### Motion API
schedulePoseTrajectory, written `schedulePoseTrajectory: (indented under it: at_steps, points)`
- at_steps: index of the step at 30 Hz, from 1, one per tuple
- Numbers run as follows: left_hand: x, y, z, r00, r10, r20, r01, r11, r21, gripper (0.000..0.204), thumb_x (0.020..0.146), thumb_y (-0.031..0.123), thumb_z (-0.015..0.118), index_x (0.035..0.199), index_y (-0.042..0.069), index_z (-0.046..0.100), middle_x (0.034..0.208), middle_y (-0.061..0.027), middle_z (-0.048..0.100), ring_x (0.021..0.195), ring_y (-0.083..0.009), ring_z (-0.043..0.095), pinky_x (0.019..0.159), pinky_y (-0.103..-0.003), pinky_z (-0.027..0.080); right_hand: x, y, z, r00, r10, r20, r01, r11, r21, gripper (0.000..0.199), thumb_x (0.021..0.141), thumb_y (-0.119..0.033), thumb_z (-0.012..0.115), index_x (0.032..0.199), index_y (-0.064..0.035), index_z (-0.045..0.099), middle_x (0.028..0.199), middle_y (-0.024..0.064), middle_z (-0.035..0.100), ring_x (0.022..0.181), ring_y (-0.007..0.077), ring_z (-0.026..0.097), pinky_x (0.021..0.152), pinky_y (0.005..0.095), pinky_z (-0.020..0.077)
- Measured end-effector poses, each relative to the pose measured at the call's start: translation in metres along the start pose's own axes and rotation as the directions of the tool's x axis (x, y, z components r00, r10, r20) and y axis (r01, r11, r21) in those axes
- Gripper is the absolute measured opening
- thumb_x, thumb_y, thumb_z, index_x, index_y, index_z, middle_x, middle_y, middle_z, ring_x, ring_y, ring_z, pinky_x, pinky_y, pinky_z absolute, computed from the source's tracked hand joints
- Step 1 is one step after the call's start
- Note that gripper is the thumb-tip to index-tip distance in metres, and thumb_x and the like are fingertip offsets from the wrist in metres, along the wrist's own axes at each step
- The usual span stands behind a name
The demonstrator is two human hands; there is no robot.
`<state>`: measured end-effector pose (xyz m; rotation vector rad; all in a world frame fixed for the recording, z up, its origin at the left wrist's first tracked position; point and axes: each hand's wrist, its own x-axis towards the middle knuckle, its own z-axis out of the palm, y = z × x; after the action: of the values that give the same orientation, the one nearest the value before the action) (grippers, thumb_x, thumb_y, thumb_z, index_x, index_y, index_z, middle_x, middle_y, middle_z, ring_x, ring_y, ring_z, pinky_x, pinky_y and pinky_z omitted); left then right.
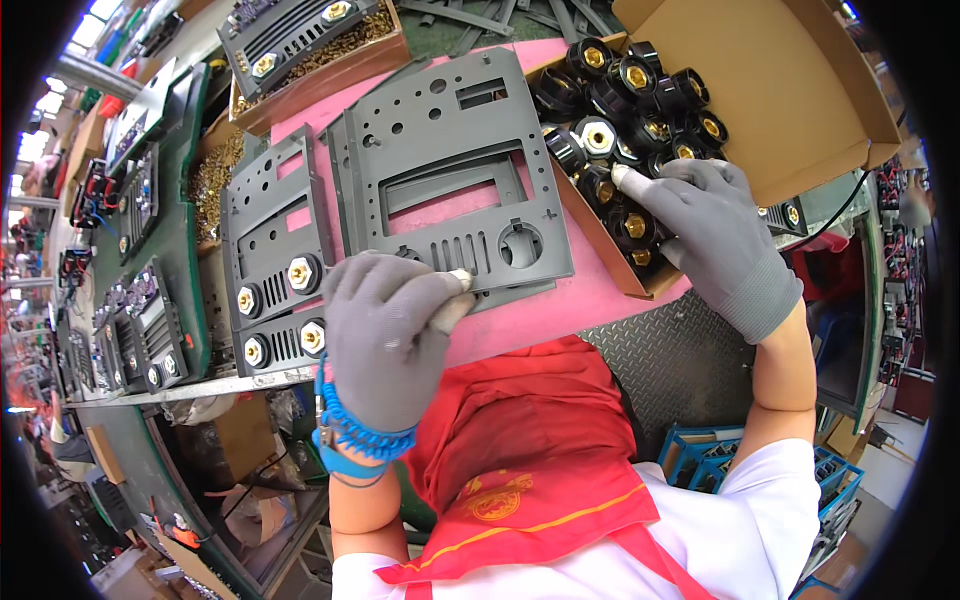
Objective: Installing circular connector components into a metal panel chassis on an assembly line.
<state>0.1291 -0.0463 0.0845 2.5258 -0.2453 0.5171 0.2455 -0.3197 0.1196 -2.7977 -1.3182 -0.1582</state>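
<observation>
My left hand (390, 335), in a grey glove with pale fingertips, pinches the near edge of a grey metal panel (450, 150). The panel has a large rectangular window, slots and a round hole, and overlaps other grey panels on a pink mat (610, 270). My right hand (715, 235), gloved alike, reaches into an open cardboard box (630, 280) at the right. Its thumb stretches out over black round knob-like connectors (635, 225) with brass centres; the other fingertips are partly hidden. No part is clearly gripped there.
Panels fitted with black connectors (285, 285) stand left of my left hand. Beyond the mat sits a cardboard tray (330, 75) of small brass parts. The box's raised lid (760, 90) rises at the far right. Blue crates (700, 450) are below, right of my red apron.
</observation>
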Motion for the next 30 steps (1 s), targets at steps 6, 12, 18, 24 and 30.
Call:
schedulePoseTrajectory:
  at_steps: [6,12,18,24,30]
  points:
    - [-0.012,0.011,-0.026,0.992,-0.072,0.104,0.070,0.997,0.019,0.012,0.077,0.016,0.072,0.089,0.012,0.069,0.080,-0.0025,0.060,0.084,-0.0253,0.057,0.083,-0.042,0.042,0.002,0.003,-0.016,0.999,-0.054,-0.004,0.053,0.993,-0.104,0.061,0.073,-0.004,0.069,0.132,-0.0125,0.056,0.103,0.0059,0.066,0.100,0.0246,0.058,0.093,0.0389,0.0419]
    - [-0.036,-0.003,-0.009,0.999,0.007,0.036,-0.010,0.997,0.078,0.019,0.079,0.023,0.073,0.095,0.014,0.069,0.085,-0.0011,0.062,0.087,-0.0257,0.058,0.089,-0.044,0.043,-0.001,-0.024,-0.011,0.910,0.406,-0.081,-0.034,0.266,0.963,0.059,0.087,-0.025,0.069,0.136,-0.0003,0.048,0.114,0.0140,0.063,0.099,0.0208,0.060,0.083,0.0340,0.0497]
    - [-0.038,0.012,-0.012,0.975,-0.080,-0.209,0.053,0.990,-0.130,0.031,0.081,0.033,0.076,0.099,0.010,0.068,0.095,-0.0085,0.063,0.087,-0.0287,0.060,0.081,-0.044,0.048,0.011,-0.081,0.011,0.945,-0.131,0.299,-0.273,-0.819,0.505,0.067,0.098,-0.042,0.053,0.145,0.0003,0.033,0.127,0.0125,0.053,0.111,0.0185,0.055,0.092,0.0338,0.0477]
    - [-0.044,0.042,-0.005,0.924,-0.115,-0.365,-0.050,0.910,-0.411,0.038,0.070,0.020,0.086,0.103,0.006,0.072,0.101,-0.0140,0.061,0.087,-0.0292,0.062,0.074,-0.037,0.053,0.006,-0.109,0.013,0.942,-0.088,0.324,-0.277,-0.748,0.603,0.054,0.100,-0.023,0.053,0.144,0.0023,0.036,0.129,0.0124,0.053,0.121,0.0187,0.053,0.100,0.0363,0.0456]
    - [-0.078,0.043,0.001,0.952,-0.190,-0.241,0.017,0.818,-0.575,0.039,0.076,0.008,0.081,0.111,0.004,0.064,0.117,-0.0211,0.057,0.098,-0.0302,0.066,0.080,-0.035,0.056,-0.008,-0.122,0.016,0.993,0.113,0.039,-0.034,-0.040,0.999,0.051,0.079,-0.001,0.074,0.126,0.0049,0.055,0.111,0.0115,0.061,0.094,0.0204,0.064,0.082,0.0326,0.0518]
